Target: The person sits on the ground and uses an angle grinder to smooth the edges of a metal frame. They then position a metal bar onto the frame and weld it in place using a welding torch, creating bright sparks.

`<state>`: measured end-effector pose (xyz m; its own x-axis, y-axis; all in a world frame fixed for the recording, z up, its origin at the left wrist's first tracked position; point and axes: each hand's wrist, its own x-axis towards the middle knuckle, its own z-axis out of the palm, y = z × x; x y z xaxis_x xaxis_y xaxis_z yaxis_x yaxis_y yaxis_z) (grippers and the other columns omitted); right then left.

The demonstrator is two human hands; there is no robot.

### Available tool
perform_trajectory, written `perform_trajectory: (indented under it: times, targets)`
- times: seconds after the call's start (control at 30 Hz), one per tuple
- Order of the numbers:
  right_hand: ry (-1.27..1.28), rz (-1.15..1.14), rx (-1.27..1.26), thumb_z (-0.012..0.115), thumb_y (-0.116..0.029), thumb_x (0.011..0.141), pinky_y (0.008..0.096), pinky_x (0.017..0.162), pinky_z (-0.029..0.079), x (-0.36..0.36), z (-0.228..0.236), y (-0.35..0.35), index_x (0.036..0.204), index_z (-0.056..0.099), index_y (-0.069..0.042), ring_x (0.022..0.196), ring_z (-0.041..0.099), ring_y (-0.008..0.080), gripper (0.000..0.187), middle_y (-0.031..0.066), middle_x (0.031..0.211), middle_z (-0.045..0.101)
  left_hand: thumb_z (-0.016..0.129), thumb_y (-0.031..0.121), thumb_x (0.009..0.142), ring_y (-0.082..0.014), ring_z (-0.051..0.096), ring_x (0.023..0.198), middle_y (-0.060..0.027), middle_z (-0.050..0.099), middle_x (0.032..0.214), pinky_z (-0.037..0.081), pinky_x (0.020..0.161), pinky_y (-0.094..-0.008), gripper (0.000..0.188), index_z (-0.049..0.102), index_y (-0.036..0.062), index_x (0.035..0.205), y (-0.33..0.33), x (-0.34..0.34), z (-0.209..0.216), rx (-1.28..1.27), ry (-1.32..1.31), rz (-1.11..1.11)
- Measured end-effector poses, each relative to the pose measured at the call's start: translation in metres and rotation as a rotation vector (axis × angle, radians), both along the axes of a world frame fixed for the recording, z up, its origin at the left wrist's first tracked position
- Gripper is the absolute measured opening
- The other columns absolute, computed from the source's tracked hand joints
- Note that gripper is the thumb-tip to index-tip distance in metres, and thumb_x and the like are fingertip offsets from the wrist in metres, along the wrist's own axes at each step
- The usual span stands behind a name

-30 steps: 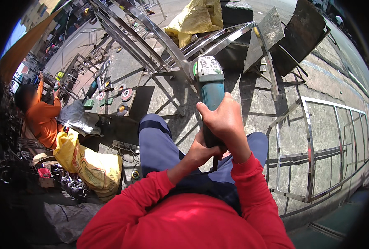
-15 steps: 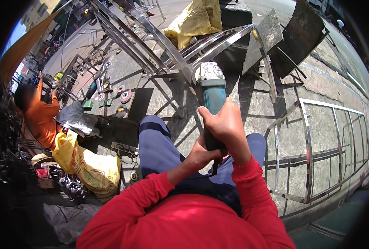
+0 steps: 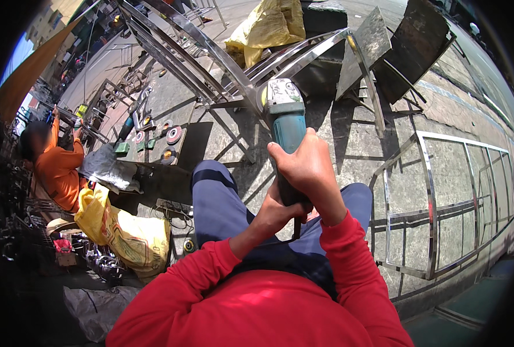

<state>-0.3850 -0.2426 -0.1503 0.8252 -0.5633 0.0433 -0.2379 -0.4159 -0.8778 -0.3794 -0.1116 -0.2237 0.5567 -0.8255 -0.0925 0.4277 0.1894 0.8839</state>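
Observation:
An angle grinder point(image 3: 289, 132) with a teal body, black rear grip and scuffed silver head is held in front of me, pointing away. My right hand point(image 3: 307, 168) wraps the body from above, thumb across it. Lower down, my left hand point(image 3: 273, 215) is closed round the rear grip, its fingers partly hidden. The grinder's disc point(image 3: 264, 97), seen edge-on, is at the joint of a shiny metal tube frame point(image 3: 225, 61); whether it touches the metal I cannot tell. Curved tubes of that frame run off to the right.
A welded rectangular frame point(image 3: 430, 214) lies to my right. Dark metal sheets point(image 3: 416, 55) lean at the far right. Grinding discs point(image 3: 174, 135) lie on a board at left, near a seated person in orange point(image 3: 60, 168). A yellow sack point(image 3: 135, 237) stands close on my left.
The grinder and both hands have shifted slightly left and away along the metal tube. The grip of both hands stays the same.

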Motion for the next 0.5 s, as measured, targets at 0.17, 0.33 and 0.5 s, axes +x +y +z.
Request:
perform_trajectory:
  times: [0.17,0.33,0.5]
  targets:
    - [-0.032,-0.023,-0.027,0.074,-0.034,0.076,0.0457,0.068,0.057,-0.0027,-0.0073,-0.0001,0.096,0.049,0.023,0.079,0.069,0.0474,0.065,0.0385,0.078,0.063,0.076,0.000,0.075,-0.0181,0.065,0.068,-0.0088,0.064,0.084,0.054,0.057,-0.0308,0.056,0.044,0.0025,0.121,-0.0013,-0.0046,-0.0052,-0.017,0.019,0.015]
    - [-0.023,0.001,-0.015,0.074,-0.033,0.076,0.0456,0.068,0.057,-0.0025,-0.0074,0.0002,0.096,0.049,0.023,0.079,0.069,0.0473,0.065,0.0386,0.079,0.063,0.077,-0.001,0.074,-0.0180,0.066,0.073,-0.0090,0.065,0.089,0.054,0.060,-0.0310,0.061,0.041,0.0029,0.124,0.0024,-0.0042,-0.0066,-0.026,0.030,0.007]
    - [-0.028,0.005,0.008,0.075,-0.033,0.077,0.0446,0.066,0.057,-0.0016,-0.0038,0.0013,0.095,0.050,0.023,0.078,0.069,0.0466,0.063,0.0378,0.077,0.063,0.076,-0.002,0.074,-0.0181,0.066,0.073,-0.0092,0.064,0.089,0.054,0.060,-0.0312,0.062,0.040,0.0030,0.124,0.0030,-0.0033,-0.0026,0.017,0.004,0.019]
